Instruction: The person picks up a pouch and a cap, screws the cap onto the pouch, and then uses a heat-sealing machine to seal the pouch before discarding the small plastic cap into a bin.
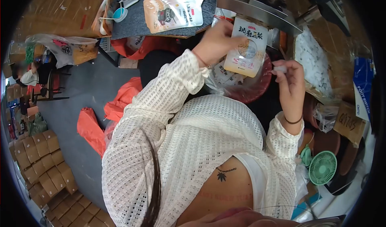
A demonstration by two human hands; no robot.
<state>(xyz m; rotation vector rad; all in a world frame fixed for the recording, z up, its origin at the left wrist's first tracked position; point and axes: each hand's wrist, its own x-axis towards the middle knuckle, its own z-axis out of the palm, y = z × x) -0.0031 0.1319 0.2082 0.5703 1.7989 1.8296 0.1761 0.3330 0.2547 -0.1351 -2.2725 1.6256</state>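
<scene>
My left hand [217,44] is closed on the left edge of a white and yellow printed pouch [246,50], which hangs upright with its top at the metal machine [257,12]. Between the fingertips of my right hand [291,82] is a small whitish plastic piece [280,69], just right of the pouch. Below the pouch, a red tub [257,91] lined with clear plastic holds several similar pouches [225,75]. To the right of the machine, an open carton [300,62] contains many small whitish pieces [311,60].
A fanned stack of pouches [177,10] lies on the grey table [134,22], by a small blue cup [119,14]. A green fan [323,168] and a foot switch box [362,86] are at right. Cartons [40,158] and a seated person [30,76] are at left.
</scene>
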